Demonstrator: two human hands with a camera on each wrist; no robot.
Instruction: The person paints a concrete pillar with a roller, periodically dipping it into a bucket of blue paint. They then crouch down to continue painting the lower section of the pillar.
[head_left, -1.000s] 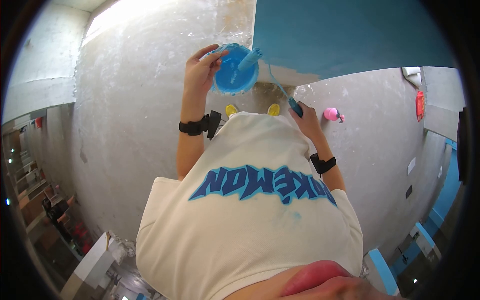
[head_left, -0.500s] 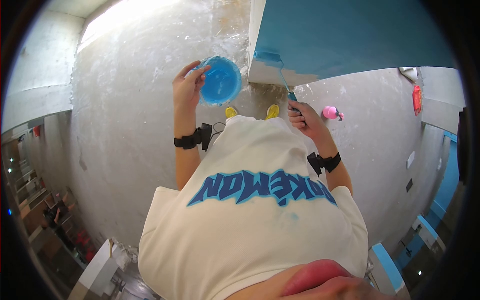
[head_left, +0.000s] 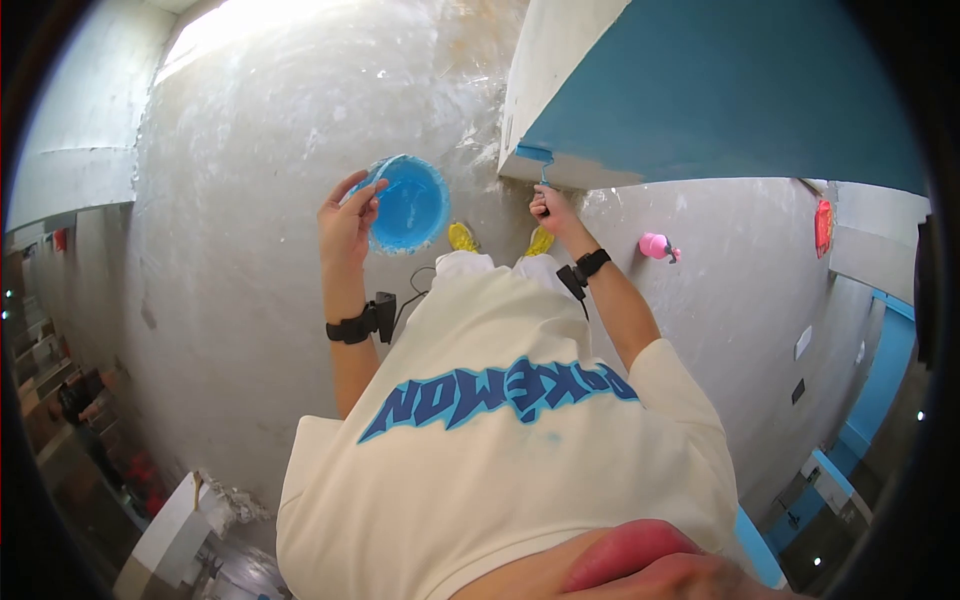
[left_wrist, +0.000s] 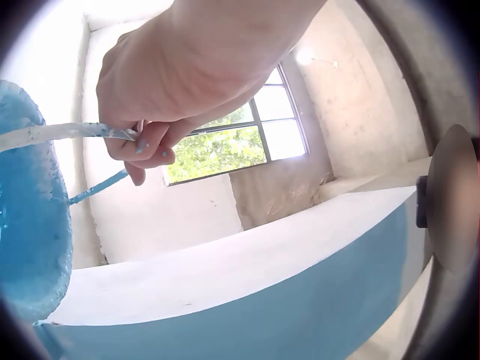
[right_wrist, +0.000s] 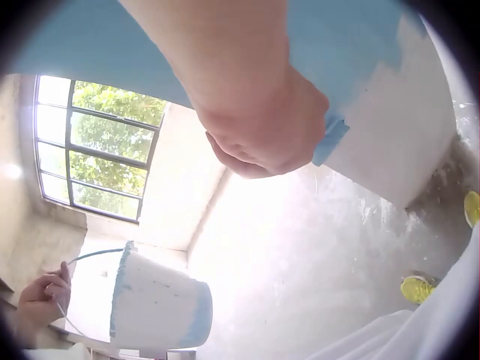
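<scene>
My left hand (head_left: 345,222) grips the thin handle (left_wrist: 64,133) of a paint bucket (head_left: 412,215), its fingers curled round it. Blue paint lines the bucket's inside, and the right wrist view shows its white, blue-smeared outside. Some blue spots mark the left fingers. My right hand (head_left: 558,212) holds the handle of a paint roller (head_left: 535,154). The roller's blue sleeve lies against the lower part of the wall (head_left: 720,90), close to its left corner. Blue paint covers most of that wall face, above a pale, ragged strip along the bottom (right_wrist: 401,142).
Yellow shoes (head_left: 461,238) stand on the grey, paint-spotted floor (head_left: 240,300) below the hands. A pink bottle (head_left: 655,246) is on the floor to the right, with a red packet (head_left: 823,228) beyond it. A window (right_wrist: 112,146) shows behind the bucket.
The roller has gone from over the bucket onto the wall, then lower near its corner. My left hand and the bucket have shifted left and closer to the body.
</scene>
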